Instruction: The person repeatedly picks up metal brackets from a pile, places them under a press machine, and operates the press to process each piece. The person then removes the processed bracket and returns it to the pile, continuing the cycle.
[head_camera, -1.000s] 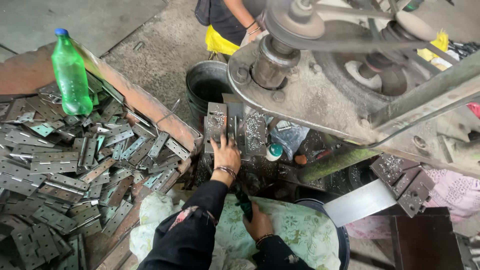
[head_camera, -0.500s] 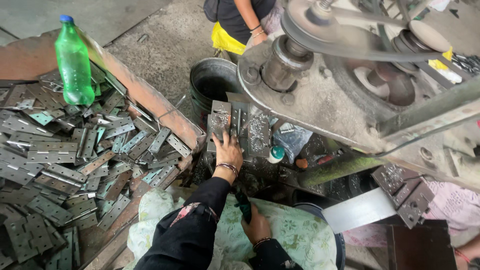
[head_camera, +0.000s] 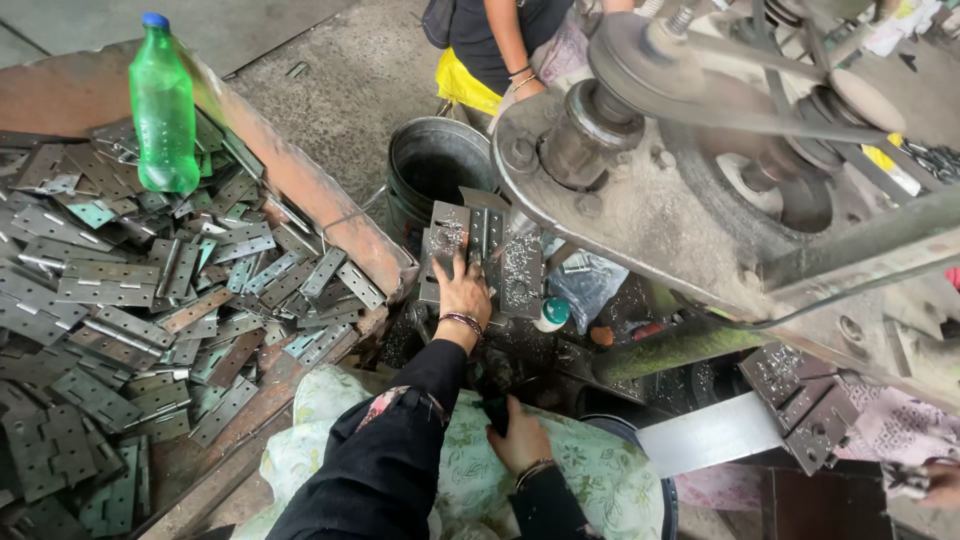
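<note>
Crowding left hand (head_camera: 464, 292): hinge plates (head_camera: 150, 300), bucket (head_camera: 430, 165).

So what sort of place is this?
Probably a small metal-stamping workshop: a heap of grey punched metal hinge plates, a large belt-driven press machine, and a dark metal bucket on the concrete floor.

I see green plastic bottle (head_camera: 163, 108) at 10 o'clock | metal bucket (head_camera: 432, 172) at 12 | flywheel (head_camera: 770, 190) at 2

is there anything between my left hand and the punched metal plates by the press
No. The left hand already rests on the punched metal plates, fingers touching them. The right hand is lower, gripping a dark handle.
</note>
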